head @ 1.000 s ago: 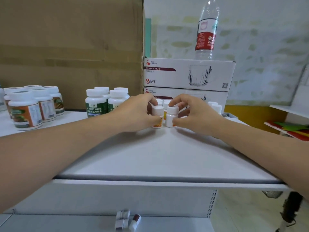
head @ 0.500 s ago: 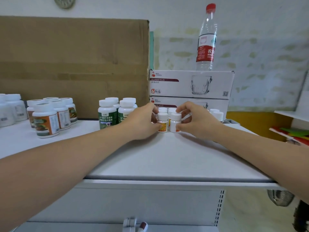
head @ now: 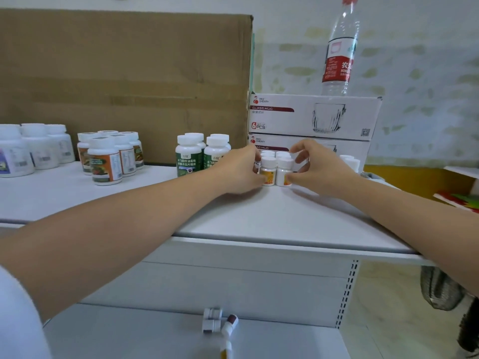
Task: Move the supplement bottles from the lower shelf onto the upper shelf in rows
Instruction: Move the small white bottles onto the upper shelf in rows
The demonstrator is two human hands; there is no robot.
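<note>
Little is changed: two small bottles are still pinched, one by the left hand, one by the right hand, stood together on the upper shelf; release is judged due.

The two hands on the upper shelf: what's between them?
Between left hand and right hand stand two small orange-label bottles, side by side; head view.

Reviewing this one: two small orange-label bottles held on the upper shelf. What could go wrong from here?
The left grip sits right beside the green-label bottles; drawing it back could knock one over. The right grip pinches its orange-label bottle just ahead of more white-capped bottles; a push might topple them.
</note>
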